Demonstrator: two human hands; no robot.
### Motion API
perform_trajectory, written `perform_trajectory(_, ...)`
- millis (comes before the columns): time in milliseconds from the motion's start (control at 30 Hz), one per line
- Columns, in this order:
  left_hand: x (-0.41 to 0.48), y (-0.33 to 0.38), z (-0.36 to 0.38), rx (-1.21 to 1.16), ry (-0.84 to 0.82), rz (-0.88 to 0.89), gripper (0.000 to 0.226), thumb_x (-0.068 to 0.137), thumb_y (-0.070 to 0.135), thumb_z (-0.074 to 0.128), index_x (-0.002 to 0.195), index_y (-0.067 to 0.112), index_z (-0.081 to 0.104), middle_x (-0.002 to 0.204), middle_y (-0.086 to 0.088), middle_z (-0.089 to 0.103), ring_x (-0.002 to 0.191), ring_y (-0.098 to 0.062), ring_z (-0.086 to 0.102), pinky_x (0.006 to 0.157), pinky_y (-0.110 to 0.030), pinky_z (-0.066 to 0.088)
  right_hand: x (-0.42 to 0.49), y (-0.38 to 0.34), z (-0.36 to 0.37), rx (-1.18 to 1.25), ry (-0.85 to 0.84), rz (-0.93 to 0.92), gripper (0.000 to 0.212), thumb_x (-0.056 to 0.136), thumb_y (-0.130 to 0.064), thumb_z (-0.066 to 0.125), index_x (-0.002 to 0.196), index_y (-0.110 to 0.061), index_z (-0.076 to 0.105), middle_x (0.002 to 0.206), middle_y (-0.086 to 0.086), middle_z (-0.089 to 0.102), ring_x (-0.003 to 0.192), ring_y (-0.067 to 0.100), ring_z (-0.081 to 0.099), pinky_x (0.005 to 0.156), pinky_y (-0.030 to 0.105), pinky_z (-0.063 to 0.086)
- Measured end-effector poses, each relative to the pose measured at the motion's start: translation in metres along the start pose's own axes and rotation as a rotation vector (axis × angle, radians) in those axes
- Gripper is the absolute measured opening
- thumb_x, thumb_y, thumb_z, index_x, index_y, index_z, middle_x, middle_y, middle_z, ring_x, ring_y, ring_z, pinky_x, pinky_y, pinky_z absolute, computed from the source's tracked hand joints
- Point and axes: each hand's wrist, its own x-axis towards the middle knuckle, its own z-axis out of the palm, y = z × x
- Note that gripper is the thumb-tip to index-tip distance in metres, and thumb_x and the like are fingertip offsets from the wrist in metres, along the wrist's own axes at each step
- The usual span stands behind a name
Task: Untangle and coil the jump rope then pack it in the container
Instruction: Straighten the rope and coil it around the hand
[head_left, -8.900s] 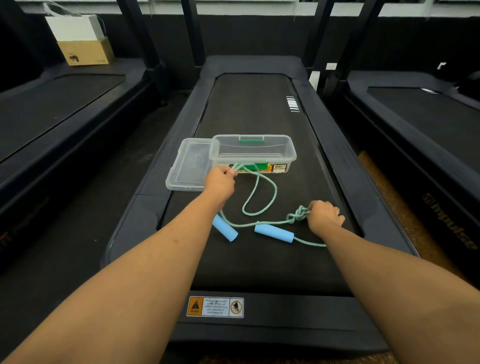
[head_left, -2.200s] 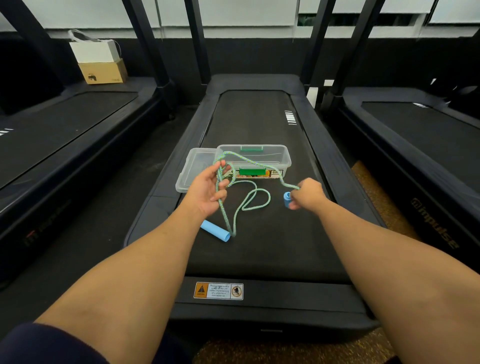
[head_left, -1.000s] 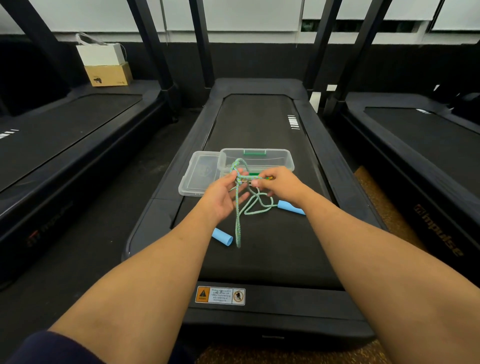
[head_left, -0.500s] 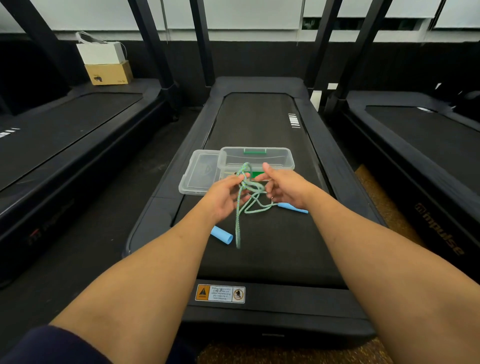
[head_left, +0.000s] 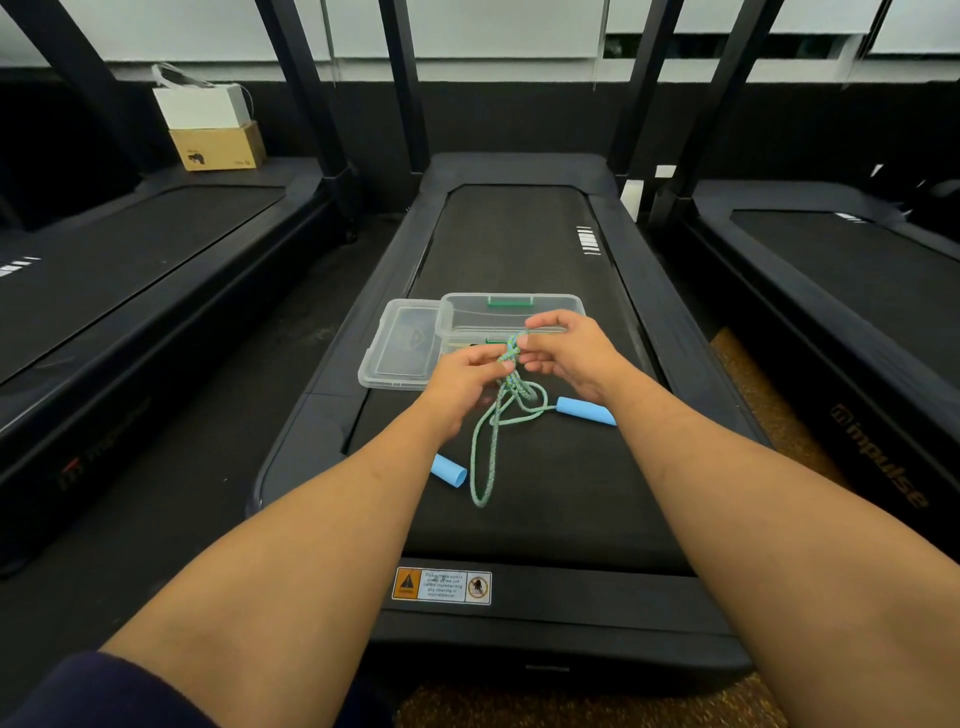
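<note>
Head view: the right-hand treadmill's side reads "impulse" (head_left: 878, 457). A warning sticker (head_left: 441, 586) sits at the near edge of the middle treadmill (head_left: 519, 249), its print too small to read. The left hand (head_left: 462, 382) and right hand (head_left: 571, 353) each pinch the green jump rope (head_left: 488, 447) at a tangle, raised just near of the clear container (head_left: 511, 312). A loop of the rope hangs down to the belt. One blue handle (head_left: 449, 470) lies left, the other handle (head_left: 586, 411) right. The lid (head_left: 400, 343) overlaps the belt's left edge. Black belt stretches from the loop to the sticker.
</note>
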Motion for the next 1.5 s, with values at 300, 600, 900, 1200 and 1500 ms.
perform_trajectory(300, -0.001, 0.007, 0.002, 0.02, -0.011, -0.094, 0.02, 0.092, 0.028, 0.067, 0.109, 0.019, 0.074, 0.098, 0.003, 0.071, 0.093, -0.014, 0.063, 0.079, -0.032, 0.047, -0.004, 0.003, -0.01, -0.026, -0.042, 0.032, 0.033, 0.086, 0.009, 0.066, 0.117, -0.001, 0.065, 0.081, 0.013, 0.066, 0.072, 0.019, 0.063, 0.08, 0.033, 0.059)
perform_trajectory(600, -0.001, 0.005, 0.001, -0.005, -0.024, -0.125, 0.005, 0.091, 0.021, 0.067, 0.094, 0.018, 0.071, 0.083, 0.002, 0.066, 0.076, -0.009, 0.058, 0.064, -0.024, 0.041, -0.004, 0.004, -0.008, -0.07, -0.077, 0.013, 0.026, 0.088, 0.009, 0.063, 0.112, 0.002, 0.07, 0.084, 0.011, 0.068, 0.073, 0.019, 0.063, 0.076, 0.028, 0.059)
perform_trajectory(900, 0.003, 0.004, -0.014, -0.447, 0.291, -0.269, 0.017, 0.093, 0.02, 0.049, 0.087, 0.018, 0.065, 0.082, 0.007, 0.073, 0.075, -0.009, 0.056, 0.064, -0.028, 0.037, 0.004, 0.017, -0.017, -0.098, 0.234, -0.042, 0.026, 0.088, 0.009, 0.051, 0.091, -0.009, 0.07, 0.076, 0.008, 0.064, 0.059, 0.014, 0.055, 0.055, 0.022, 0.051)
perform_trajectory(1200, 0.006, 0.008, 0.005, 0.08, 0.136, -0.171, 0.035, 0.093, 0.019, 0.054, 0.125, 0.029, 0.062, 0.122, 0.005, 0.063, 0.115, -0.014, 0.055, 0.091, -0.04, 0.043, 0.004, 0.012, -0.009, -0.109, 0.113, -0.037, 0.021, 0.092, 0.008, 0.053, 0.093, -0.001, 0.071, 0.078, 0.007, 0.067, 0.064, 0.013, 0.063, 0.06, 0.022, 0.054)
perform_trajectory(1500, 0.005, 0.003, 0.007, 0.087, -0.082, -0.124, 0.024, 0.096, 0.027, 0.06, 0.113, 0.017, 0.073, 0.099, 0.002, 0.075, 0.091, -0.014, 0.065, 0.084, -0.036, 0.046, -0.001, 0.004, -0.004, -0.037, 0.041, -0.057, 0.015, 0.09, 0.011, 0.059, 0.101, 0.005, 0.068, 0.082, 0.013, 0.066, 0.069, 0.023, 0.067, 0.069, 0.028, 0.061)
